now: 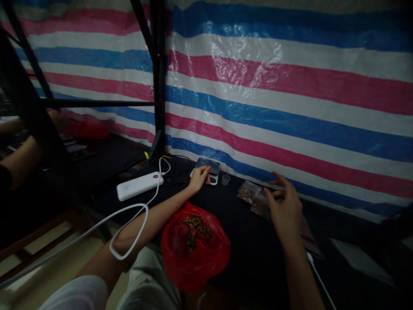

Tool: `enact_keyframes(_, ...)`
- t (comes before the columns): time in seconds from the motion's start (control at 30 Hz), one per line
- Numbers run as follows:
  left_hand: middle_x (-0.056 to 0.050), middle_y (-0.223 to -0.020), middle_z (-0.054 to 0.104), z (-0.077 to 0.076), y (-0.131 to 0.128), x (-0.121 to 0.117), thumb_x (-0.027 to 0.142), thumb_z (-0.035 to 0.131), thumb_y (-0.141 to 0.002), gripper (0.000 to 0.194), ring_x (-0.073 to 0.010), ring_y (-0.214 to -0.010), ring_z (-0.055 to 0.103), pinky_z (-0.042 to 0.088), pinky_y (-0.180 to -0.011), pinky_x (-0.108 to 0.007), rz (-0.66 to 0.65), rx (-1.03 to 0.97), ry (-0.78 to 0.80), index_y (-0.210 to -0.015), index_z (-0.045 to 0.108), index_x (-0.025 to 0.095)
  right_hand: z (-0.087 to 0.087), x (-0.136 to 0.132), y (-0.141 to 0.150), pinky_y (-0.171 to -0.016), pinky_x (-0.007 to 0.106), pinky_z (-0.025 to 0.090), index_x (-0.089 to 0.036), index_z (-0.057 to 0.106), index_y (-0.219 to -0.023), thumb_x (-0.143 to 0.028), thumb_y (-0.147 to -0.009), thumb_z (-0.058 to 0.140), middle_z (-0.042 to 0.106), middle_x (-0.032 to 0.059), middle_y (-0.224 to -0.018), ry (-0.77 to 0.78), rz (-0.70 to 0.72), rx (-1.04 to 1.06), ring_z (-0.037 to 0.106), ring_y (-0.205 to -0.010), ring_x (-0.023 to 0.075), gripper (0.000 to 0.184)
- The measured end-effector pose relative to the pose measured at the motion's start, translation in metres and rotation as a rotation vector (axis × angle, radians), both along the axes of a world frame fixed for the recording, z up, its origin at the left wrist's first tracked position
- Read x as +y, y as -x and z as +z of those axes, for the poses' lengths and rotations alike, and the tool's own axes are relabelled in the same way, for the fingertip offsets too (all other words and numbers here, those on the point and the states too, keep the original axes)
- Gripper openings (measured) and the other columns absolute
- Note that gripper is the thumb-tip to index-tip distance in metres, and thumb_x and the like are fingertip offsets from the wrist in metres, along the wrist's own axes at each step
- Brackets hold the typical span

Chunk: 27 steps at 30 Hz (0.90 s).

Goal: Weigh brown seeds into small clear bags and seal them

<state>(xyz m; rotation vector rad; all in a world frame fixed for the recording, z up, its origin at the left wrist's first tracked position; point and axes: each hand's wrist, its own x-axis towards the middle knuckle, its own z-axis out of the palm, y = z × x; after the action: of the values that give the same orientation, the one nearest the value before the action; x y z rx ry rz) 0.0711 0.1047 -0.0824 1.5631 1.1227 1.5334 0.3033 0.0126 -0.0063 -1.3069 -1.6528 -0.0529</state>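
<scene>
My left hand (199, 177) reaches forward and rests its fingers on the front edge of a small digital scale (208, 166) on the black table; the fingers lie flat and hold nothing. My right hand (284, 204) hovers with fingers loosely spread above small clear bags of brown pieces (250, 192); nothing is in it. A tiny clear cup (225, 179) stands between the scale and the bags. A red plastic bag (193, 245) holding brown pieces sits open near my lap.
A white power bank (138, 186) with a white cable (129, 215) lies left of the scale. A striped tarp (290, 86) forms the back wall. A black metal frame post (158, 73) stands at left; another person's arm (19, 159) shows at far left.
</scene>
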Motion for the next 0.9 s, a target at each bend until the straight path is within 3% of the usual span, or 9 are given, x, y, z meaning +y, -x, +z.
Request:
enact_keyframes(0.07, 0.003, -0.043, 0.052, -0.003, -0.002, 0.002, 0.044, 0.037, -0.085, 0.041, -0.0080, -0.036, 0.047, 0.035, -0.040, -0.018, -0.033, 0.006, 0.031, -0.084, 0.061, 0.010, -0.001, -0.041, 0.036, -0.065, 0.031, 0.047, -0.025, 0.050, -0.118, -0.030, -0.081, 0.046, 0.059, 0.0071, -0.102, 0.081, 0.278, -0.152, 0.057, -0.073, 0.0183, 0.037)
enact_keyframes(0.13, 0.002, -0.044, 0.054, -0.005, 0.000, 0.005, 0.042, 0.037, -0.086, 0.040, -0.0076, -0.036, 0.047, 0.035, -0.041, -0.017, -0.046, 0.019, 0.036, -0.084, 0.061, 0.010, -0.014, -0.076, 0.065, -0.078, 0.034, 0.045, -0.031, 0.049, -0.119, -0.030, -0.079, 0.050, 0.058, 0.0059, -0.111, 0.151, 0.542, -0.410, 0.055, -0.094, 0.0228, 0.040)
enact_keyframes(0.23, 0.002, -0.045, 0.054, -0.006, 0.005, 0.009, 0.039, 0.039, -0.086, 0.037, -0.0073, -0.037, 0.048, 0.035, -0.040, -0.016, -0.045, -0.015, 0.036, -0.083, 0.060, 0.009, -0.043, -0.101, 0.078, -0.093, 0.043, 0.036, -0.035, 0.037, -0.129, -0.022, -0.072, 0.056, 0.051, 0.0022, -0.125, 0.207, 0.708, -0.646, 0.047, -0.112, 0.0257, 0.061)
enact_keyframes(0.37, 0.002, -0.043, 0.054, -0.002, 0.010, 0.012, 0.035, 0.039, -0.086, 0.034, -0.0064, -0.035, 0.047, 0.035, -0.039, -0.015, -0.043, -0.108, 0.033, -0.081, 0.060, 0.008, -0.070, -0.088, 0.052, -0.102, 0.047, 0.026, -0.033, 0.030, -0.133, -0.012, -0.067, 0.051, 0.043, 0.0006, -0.132, 0.348, 0.676, -0.690, 0.041, -0.120, 0.0232, 0.073)
enact_keyframes(0.53, 0.002, -0.042, 0.053, 0.001, 0.012, 0.011, 0.032, 0.040, -0.086, 0.032, -0.0067, -0.033, 0.046, 0.034, -0.039, -0.016, -0.021, -0.149, 0.034, -0.079, 0.059, 0.008, -0.070, -0.064, 0.027, -0.099, 0.038, 0.034, -0.029, 0.035, -0.130, -0.009, -0.066, 0.044, 0.044, 0.0015, -0.132, 0.562, 0.636, -0.602, 0.042, -0.119, 0.0195, 0.068)
enact_keyframes(0.63, 0.002, -0.043, 0.053, 0.000, 0.014, 0.012, 0.035, 0.040, -0.086, 0.034, -0.0074, -0.033, 0.047, 0.035, -0.039, -0.017, 0.004, -0.126, 0.033, -0.078, 0.060, 0.008, -0.069, -0.044, 0.019, -0.099, 0.038, 0.035, -0.029, 0.036, -0.130, -0.009, -0.068, 0.043, 0.043, 0.0014, -0.133, 0.621, 0.577, -0.563, 0.042, -0.119, 0.0191, 0.065)
enact_keyframes(0.8, 0.002, -0.044, 0.054, -0.005, 0.017, 0.015, 0.039, 0.039, -0.085, 0.037, -0.0089, -0.034, 0.047, 0.036, -0.040, -0.020, 0.042, -0.104, 0.023, -0.078, 0.061, 0.010, -0.062, -0.012, 0.002, -0.101, 0.040, 0.030, -0.025, 0.042, -0.126, -0.013, -0.074, 0.044, 0.044, 0.0034, -0.131, 0.514, 0.569, -0.562, 0.040, -0.120, 0.0185, 0.054)
enact_keyframes(0.9, 0.002, -0.044, 0.054, -0.008, 0.015, 0.016, 0.041, 0.037, -0.085, 0.039, -0.0096, -0.035, 0.048, 0.036, -0.041, -0.020, 0.056, -0.059, 0.015, -0.079, 0.061, 0.010, -0.042, -0.023, 0.010, -0.098, 0.041, 0.031, -0.027, 0.049, -0.120, -0.015, -0.078, 0.043, 0.047, 0.0030, -0.127, 0.354, 0.530, -0.509, 0.042, -0.117, 0.0194, 0.044)
